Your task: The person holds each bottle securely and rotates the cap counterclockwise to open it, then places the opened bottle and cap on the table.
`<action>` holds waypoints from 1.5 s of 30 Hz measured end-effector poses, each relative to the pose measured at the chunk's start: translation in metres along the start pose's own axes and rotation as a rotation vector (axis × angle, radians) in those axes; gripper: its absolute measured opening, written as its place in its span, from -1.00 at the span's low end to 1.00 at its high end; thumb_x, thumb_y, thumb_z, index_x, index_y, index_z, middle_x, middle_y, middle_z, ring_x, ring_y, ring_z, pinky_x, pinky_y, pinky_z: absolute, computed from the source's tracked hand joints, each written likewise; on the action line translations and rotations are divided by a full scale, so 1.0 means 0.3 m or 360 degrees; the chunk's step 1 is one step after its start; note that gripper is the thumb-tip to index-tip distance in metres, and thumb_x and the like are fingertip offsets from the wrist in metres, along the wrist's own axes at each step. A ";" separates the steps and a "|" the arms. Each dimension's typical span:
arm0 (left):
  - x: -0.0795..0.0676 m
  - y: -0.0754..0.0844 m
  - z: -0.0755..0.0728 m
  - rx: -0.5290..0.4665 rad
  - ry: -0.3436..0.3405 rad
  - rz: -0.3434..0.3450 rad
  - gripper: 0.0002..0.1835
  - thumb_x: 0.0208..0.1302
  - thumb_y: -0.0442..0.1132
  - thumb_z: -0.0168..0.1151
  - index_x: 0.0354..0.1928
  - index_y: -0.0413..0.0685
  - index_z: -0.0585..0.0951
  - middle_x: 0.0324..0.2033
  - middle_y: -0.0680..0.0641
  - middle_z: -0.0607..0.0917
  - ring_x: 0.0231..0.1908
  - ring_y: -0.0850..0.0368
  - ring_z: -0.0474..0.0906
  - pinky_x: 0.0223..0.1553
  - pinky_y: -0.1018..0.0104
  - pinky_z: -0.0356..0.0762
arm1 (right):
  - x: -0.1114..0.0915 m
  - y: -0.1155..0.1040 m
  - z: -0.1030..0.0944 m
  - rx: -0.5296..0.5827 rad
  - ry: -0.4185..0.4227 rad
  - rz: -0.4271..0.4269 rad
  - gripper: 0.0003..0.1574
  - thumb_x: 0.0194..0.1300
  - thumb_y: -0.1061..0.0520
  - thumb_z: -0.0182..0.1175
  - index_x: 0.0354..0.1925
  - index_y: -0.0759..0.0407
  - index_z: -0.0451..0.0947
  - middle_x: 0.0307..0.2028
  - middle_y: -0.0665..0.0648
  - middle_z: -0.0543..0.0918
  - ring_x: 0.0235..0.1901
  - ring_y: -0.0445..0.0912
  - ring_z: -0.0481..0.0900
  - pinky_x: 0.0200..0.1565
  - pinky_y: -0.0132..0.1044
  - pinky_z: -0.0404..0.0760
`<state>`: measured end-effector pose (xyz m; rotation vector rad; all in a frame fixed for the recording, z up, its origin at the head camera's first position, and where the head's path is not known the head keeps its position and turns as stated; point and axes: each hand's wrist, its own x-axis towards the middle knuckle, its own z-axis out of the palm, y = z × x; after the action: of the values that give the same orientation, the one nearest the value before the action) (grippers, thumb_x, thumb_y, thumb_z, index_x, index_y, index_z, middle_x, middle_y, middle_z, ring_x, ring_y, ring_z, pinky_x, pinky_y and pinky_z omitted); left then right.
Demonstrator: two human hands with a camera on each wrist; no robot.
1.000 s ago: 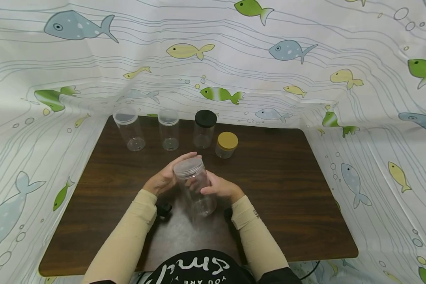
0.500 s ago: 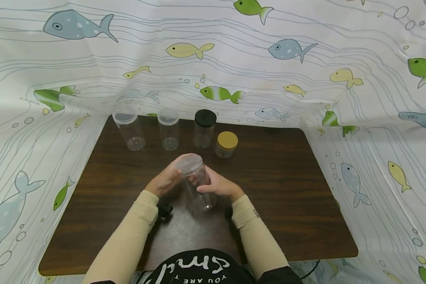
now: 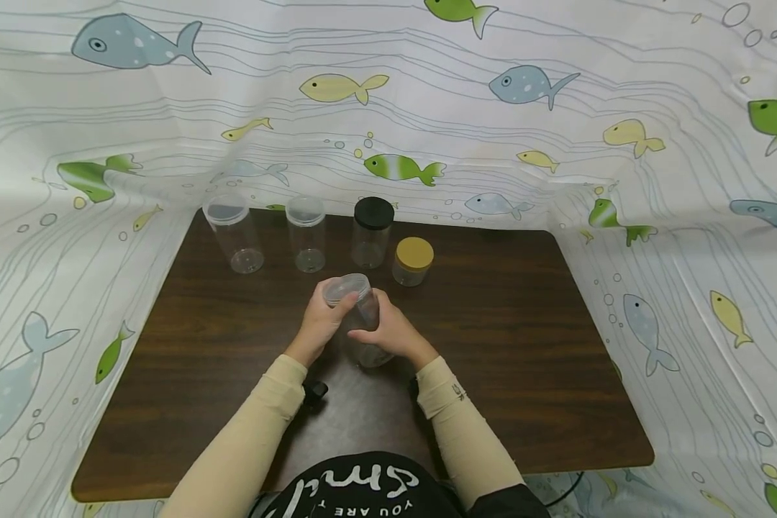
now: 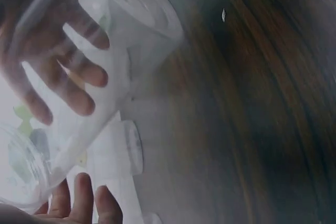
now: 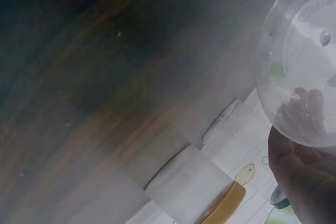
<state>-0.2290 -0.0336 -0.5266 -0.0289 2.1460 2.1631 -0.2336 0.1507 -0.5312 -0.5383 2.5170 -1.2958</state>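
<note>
Both hands hold a clear plastic jar (image 3: 366, 314), tilted above the near-middle of the table. My left hand (image 3: 317, 321) grips the jar's translucent, ridged top (image 3: 346, 289), with the thumb bent over its near side. Around the jar's body, my right hand (image 3: 398, 332) curls from the right. Through the clear wall in the left wrist view, the spread fingers (image 4: 73, 85) of the right hand show; the left fingers (image 4: 81, 198) lie by the ridged top. The right wrist view shows the jar's round base (image 5: 310, 40). Whether the top is a separate lid cannot be told.
At the table's back stand two jars with clear tops, the left jar (image 3: 236, 237) and another jar (image 3: 307, 237). Beside them are a black-lidded jar (image 3: 372, 234) and a short yellow-lidded jar (image 3: 412, 261). A fish-print curtain (image 3: 453, 129) surrounds the brown table (image 3: 524, 345).
The jar has risen slightly away from me in the view. My left hand has shifted from the side of the jar's top to a grip with its thumb over it.
</note>
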 end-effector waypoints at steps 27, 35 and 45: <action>0.023 0.047 -0.111 -0.0713 -0.0177 0.0418 -0.16 0.27 -0.58 0.29 0.49 -0.18 0.08 0.49 -0.16 0.26 0.48 0.01 0.15 0.43 0.12 0.17 | 0.003 0.005 0.005 0.0063 -0.0025 -0.0004 0.26 0.17 -0.12 0.51 0.55 0.14 -0.03 0.41 0.25 0.34 0.35 0.10 0.39 0.31 0.06 0.38; 0.018 0.043 -0.154 -0.0840 -0.0238 0.0445 -0.14 0.21 -0.71 0.21 0.44 -0.16 0.04 0.50 -0.19 0.21 0.50 -0.04 0.13 0.43 0.15 0.20 | 0.000 0.012 -0.003 0.0082 -0.0024 0.0026 0.25 0.18 -0.12 0.50 0.55 0.13 -0.04 0.42 0.26 0.33 0.34 0.09 0.39 0.31 0.06 0.38; 0.021 0.019 -0.171 -0.1000 -0.0284 0.0430 -0.26 0.27 -0.74 0.10 0.35 -0.08 0.09 0.38 -0.25 0.32 0.28 0.00 0.48 0.23 0.27 0.48 | 0.002 0.022 -0.008 0.0110 0.0025 0.0009 0.20 0.19 -0.06 0.50 0.52 0.16 0.00 0.33 0.26 0.40 0.26 0.08 0.45 0.27 0.03 0.42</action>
<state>-0.2384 -0.0844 -0.5221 0.4109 1.3713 2.7763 -0.2363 0.1557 -0.5353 -0.5073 2.4741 -1.3846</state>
